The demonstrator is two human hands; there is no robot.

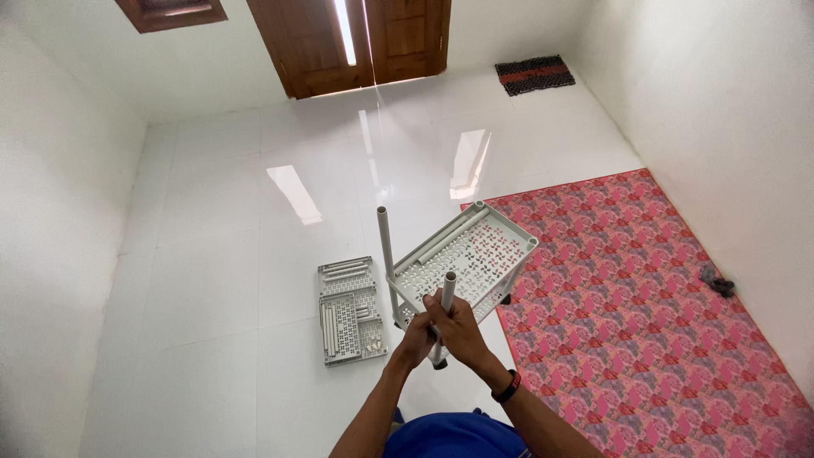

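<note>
White floor tiles point(212, 254) carry the spare shelf panel point(349, 309) while my left hand point(417, 337) and right hand point(460, 329) close around a grey post point(445, 298), steadying it upright at the tilted shelf tray point(465, 259).

At the bottom centre of the frame I see my two bare forearms rising into view, neither covered by a sleeve. On my right wrist sits a black band point(507, 388) with a small red accent along its edge. My left hand point(415, 339) and right hand point(462, 329) wear no gloves or rings that I can make out. Below them, at the lower edge, my bright blue garment point(449, 437) shows.
</note>
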